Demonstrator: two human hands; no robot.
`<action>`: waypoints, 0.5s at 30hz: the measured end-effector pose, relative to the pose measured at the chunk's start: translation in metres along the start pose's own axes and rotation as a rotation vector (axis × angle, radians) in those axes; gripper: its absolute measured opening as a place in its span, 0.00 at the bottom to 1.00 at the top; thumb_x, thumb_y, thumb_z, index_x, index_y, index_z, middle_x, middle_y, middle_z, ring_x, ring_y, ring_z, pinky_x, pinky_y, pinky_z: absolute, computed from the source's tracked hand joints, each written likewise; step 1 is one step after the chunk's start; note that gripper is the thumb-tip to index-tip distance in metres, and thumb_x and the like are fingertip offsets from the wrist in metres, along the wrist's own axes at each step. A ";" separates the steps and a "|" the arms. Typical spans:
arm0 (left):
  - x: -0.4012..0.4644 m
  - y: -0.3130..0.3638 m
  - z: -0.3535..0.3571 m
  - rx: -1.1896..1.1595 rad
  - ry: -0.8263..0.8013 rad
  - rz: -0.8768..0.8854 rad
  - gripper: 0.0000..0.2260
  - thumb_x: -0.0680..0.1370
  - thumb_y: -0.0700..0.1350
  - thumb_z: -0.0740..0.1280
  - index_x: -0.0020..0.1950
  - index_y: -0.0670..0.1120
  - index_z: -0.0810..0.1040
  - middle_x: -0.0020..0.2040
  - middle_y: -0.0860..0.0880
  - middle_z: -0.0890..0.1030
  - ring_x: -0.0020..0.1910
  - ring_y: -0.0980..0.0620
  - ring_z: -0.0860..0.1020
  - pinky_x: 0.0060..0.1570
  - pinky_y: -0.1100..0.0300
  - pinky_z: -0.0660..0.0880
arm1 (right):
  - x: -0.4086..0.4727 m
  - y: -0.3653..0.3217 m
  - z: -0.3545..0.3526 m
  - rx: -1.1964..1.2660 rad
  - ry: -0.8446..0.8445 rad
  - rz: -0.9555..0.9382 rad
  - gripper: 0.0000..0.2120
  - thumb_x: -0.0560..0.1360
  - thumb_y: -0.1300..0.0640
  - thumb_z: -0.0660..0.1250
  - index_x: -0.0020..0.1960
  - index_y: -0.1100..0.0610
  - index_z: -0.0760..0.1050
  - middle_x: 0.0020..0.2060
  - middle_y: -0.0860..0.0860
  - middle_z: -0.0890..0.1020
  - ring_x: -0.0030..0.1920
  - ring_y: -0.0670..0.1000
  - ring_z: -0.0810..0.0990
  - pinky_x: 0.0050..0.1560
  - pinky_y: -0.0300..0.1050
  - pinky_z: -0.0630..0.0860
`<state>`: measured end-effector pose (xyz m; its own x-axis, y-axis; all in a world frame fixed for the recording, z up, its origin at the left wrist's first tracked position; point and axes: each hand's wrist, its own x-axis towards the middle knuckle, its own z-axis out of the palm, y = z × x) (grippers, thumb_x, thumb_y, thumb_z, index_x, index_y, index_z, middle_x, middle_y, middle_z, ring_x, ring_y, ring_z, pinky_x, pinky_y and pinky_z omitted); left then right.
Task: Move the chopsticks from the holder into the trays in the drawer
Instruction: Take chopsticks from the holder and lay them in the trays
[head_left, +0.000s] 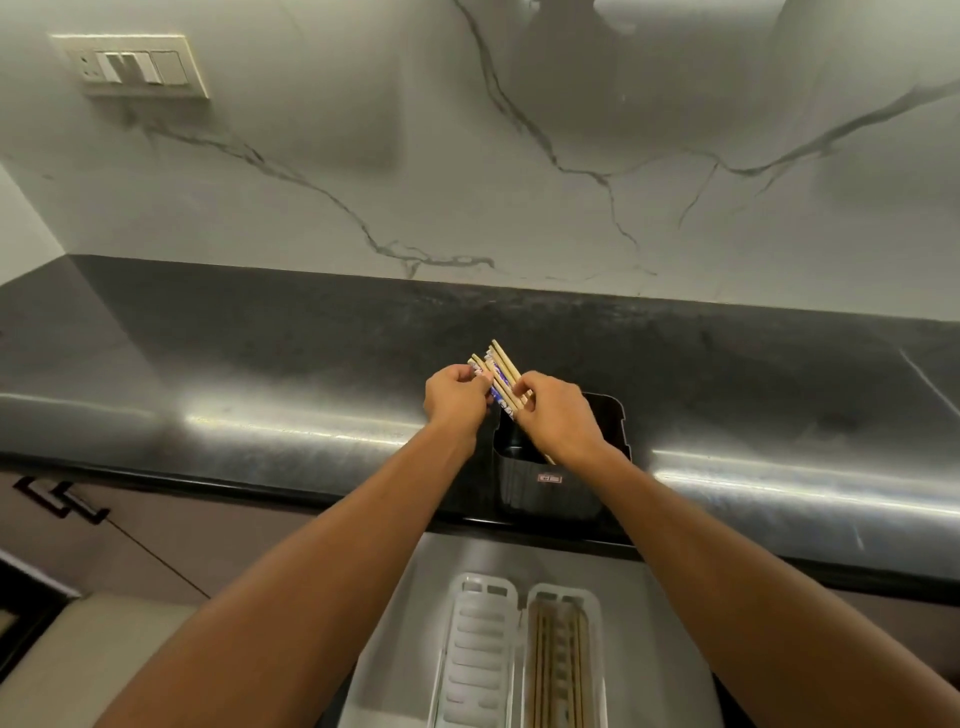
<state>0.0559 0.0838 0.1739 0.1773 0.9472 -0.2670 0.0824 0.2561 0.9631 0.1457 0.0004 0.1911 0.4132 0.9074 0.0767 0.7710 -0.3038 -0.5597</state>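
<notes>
Now both our left hand (457, 397) and right hand (558, 415) grip the chopsticks (500, 376) above the holder (602, 457); their long axis slants away-left, while the trays (478, 649) lie nearer to us.

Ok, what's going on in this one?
A person is emptying a black holder on the dark counter. Both hands grip a bundle of chopsticks over it: left hand on the upper ends, right hand lower down. In the open drawer below, the right tray already holds chopsticks; the left tray looks empty.
</notes>
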 end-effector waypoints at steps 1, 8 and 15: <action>-0.001 -0.001 -0.001 -0.004 -0.001 0.014 0.05 0.78 0.41 0.66 0.49 0.44 0.81 0.44 0.45 0.85 0.37 0.53 0.82 0.45 0.55 0.81 | 0.000 0.000 0.000 0.000 -0.003 -0.006 0.12 0.75 0.58 0.68 0.58 0.56 0.74 0.51 0.55 0.82 0.44 0.52 0.81 0.46 0.50 0.80; -0.011 0.006 -0.014 -0.002 -0.129 0.148 0.06 0.80 0.40 0.64 0.52 0.43 0.80 0.44 0.46 0.84 0.38 0.56 0.81 0.42 0.60 0.80 | 0.006 0.003 -0.008 -0.021 -0.016 -0.016 0.12 0.73 0.55 0.70 0.55 0.54 0.74 0.51 0.52 0.81 0.44 0.49 0.79 0.48 0.50 0.79; -0.016 0.017 -0.018 0.036 -0.204 0.291 0.05 0.80 0.40 0.64 0.51 0.45 0.79 0.44 0.45 0.84 0.42 0.53 0.83 0.44 0.59 0.81 | 0.010 -0.003 -0.018 -0.035 -0.126 -0.023 0.11 0.74 0.54 0.69 0.55 0.56 0.77 0.46 0.52 0.82 0.42 0.50 0.79 0.44 0.46 0.77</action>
<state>0.0365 0.0764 0.1954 0.3907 0.9204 0.0138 0.0330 -0.0290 0.9990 0.1565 0.0051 0.2081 0.3321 0.9431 -0.0165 0.7973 -0.2901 -0.5293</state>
